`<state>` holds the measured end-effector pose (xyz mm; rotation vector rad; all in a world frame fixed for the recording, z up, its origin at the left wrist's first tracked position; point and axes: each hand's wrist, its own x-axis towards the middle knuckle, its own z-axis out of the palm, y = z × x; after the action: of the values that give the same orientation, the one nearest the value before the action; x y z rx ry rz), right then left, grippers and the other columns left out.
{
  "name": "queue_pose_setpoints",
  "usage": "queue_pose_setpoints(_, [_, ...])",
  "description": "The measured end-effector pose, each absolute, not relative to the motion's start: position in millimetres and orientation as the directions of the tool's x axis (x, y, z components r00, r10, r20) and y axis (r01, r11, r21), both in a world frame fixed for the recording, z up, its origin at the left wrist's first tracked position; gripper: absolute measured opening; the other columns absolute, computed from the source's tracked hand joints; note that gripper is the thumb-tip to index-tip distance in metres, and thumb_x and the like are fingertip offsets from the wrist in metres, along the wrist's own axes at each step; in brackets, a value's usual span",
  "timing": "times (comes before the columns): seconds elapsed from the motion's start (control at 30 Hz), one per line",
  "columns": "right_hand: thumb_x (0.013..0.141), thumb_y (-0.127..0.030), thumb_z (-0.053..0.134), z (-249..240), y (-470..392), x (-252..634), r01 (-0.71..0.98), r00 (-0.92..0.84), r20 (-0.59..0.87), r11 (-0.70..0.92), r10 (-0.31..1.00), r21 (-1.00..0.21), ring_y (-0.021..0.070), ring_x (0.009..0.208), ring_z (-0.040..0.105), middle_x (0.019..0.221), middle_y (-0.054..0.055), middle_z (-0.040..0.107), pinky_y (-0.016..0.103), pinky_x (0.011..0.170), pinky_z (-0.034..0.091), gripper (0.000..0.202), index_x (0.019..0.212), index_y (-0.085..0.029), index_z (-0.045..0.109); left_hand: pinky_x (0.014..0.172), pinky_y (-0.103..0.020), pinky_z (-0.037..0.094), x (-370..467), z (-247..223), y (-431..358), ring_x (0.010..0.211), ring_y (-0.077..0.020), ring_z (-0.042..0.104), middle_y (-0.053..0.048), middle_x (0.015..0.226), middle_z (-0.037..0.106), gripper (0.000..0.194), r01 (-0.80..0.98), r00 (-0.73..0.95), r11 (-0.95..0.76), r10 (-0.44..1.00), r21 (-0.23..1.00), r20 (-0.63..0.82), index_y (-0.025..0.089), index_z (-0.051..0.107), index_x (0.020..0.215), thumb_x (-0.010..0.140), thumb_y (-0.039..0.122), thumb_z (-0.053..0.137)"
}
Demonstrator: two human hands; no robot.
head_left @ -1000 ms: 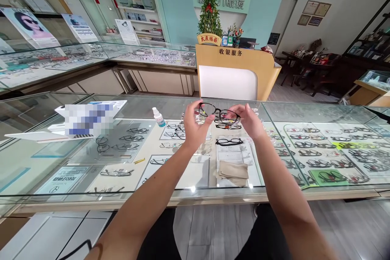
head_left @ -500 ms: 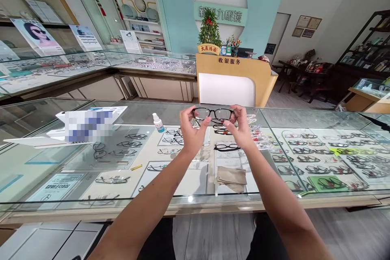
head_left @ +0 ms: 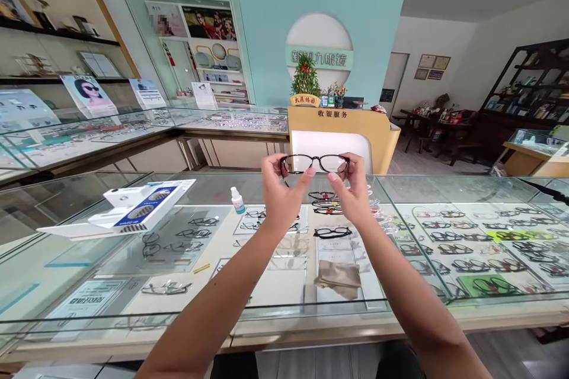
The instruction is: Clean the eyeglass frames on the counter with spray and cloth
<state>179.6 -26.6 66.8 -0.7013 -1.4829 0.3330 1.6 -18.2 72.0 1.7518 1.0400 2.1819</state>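
Observation:
Black-framed glasses (head_left: 315, 157) are held up in front of me above the glass counter, their lenses side by side. My left hand (head_left: 284, 189) grips the left end of the frame, thumb near the bridge. The right end is between the thumb and fingers of my right hand (head_left: 353, 186). On the counter below lie a folded brown cloth (head_left: 338, 279) and another black pair of glasses (head_left: 332, 233). A small white bottle (head_left: 237, 201) stands left of my left hand.
An open white and blue box (head_left: 149, 207) rests on the left of the glass counter (head_left: 284, 311). Inside the counter are many glasses. Beyond it stands a wooden cashier desk (head_left: 386, 136) with a plant (head_left: 306, 78).
The camera view has tilted up, so the counter sits lower in the picture. Both hands still hold the glasses, whose lenses now face more squarely and look a little larger.

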Motion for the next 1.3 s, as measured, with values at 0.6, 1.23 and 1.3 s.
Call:
queue_pose_setpoints(0.6, [0.103, -0.048, 0.076, 144, -67, 205, 0.317, 0.03, 0.813, 0.766, 0.582, -0.56, 0.0255, 0.133, 0.069, 0.139, 0.007, 0.072, 0.051, 0.117, 0.058, 0.045, 0.143, -0.034, 0.062, 0.096, -0.044, 0.061, -12, 149, -51, 0.105, -0.0244, 0.068, -0.006, 0.119, 0.067, 0.047, 0.586, -0.172, -0.742, 0.278, 0.325, 0.945, 0.028, 0.073, 0.125, 0.085, 0.04, 0.094])
queue_pose_setpoints(1.23, [0.103, -0.049, 0.076, 140, -68, 193, 0.32, 0.139, 0.779, 0.717, 0.612, -0.62, 0.0279, 0.138, 0.069, 0.146, 0.01, 0.072, 0.056, 0.124, 0.054, 0.049, 0.145, -0.032, 0.058, 0.091, -0.041, 0.06, -8, 144, -47, 0.097, -0.0209, 0.067, -0.004, 0.112, 0.067, 0.046, 0.581, -0.197, -0.722, 0.324, 0.376, 0.925, 0.028, 0.071, 0.123, 0.086, 0.042, 0.094])
queue_pose_setpoints(1.3, [0.103, -0.048, 0.076, 140, -69, 191, 0.333, 0.147, 0.789, 0.722, 0.596, -0.607, 0.0274, 0.136, 0.069, 0.146, 0.01, 0.071, 0.055, 0.123, 0.055, 0.047, 0.144, -0.032, 0.058, 0.091, -0.041, 0.06, -7, 143, -46, 0.098, -0.0214, 0.067, -0.004, 0.113, 0.068, 0.046, 0.576, -0.197, -0.72, 0.338, 0.388, 0.92, 0.028, 0.071, 0.124, 0.087, 0.043, 0.093])
